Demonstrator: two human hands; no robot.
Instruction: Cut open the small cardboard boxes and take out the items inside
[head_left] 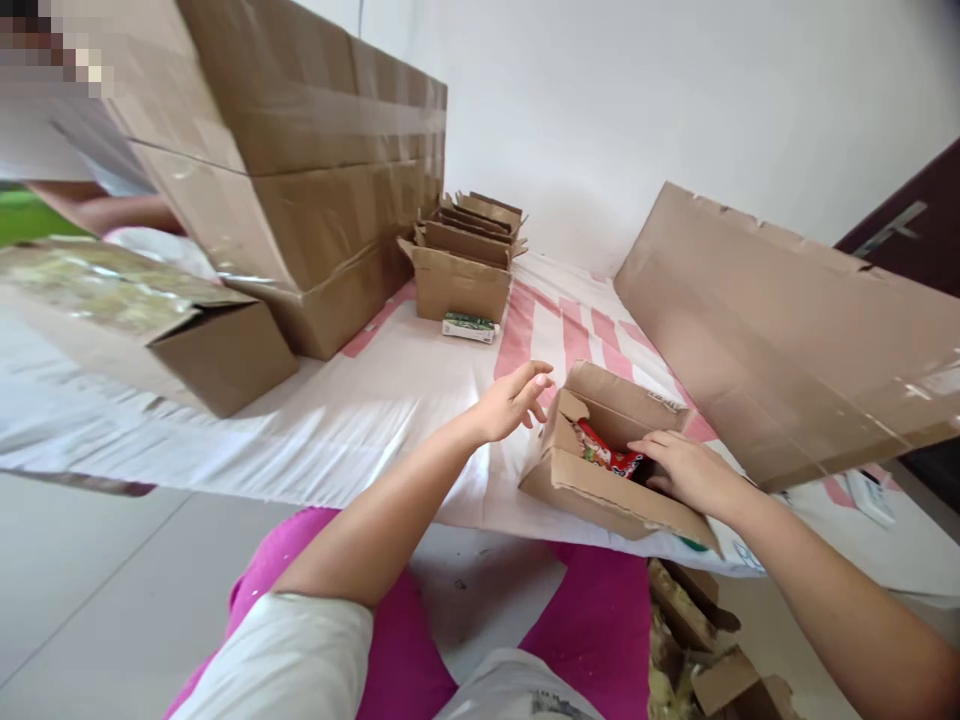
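An open cardboard box (600, 497) stands near the front edge of the cloth-covered table, its flaps folded outward. Inside lies a shiny red packet (600, 452) with green and white print. My left hand (517, 400) hovers just left of the box, fingers apart and bent, holding nothing. Over the box's right side, my right hand (686, 465) reaches in; its stretched fingertips are at the packet's right end, and the thumb is set apart from them. Part of that hand's fingers is hidden inside the box.
Large taped cartons (337, 200) rise at the left behind a smaller carton (225, 360). Several opened boxes (461, 285) stand in a row at the back, a small green-white box (470, 328) before them. A cardboard panel (787, 330) leans right. Cardboard scraps (724, 680) lie below. Another person's arm (112, 212) shows at far left.
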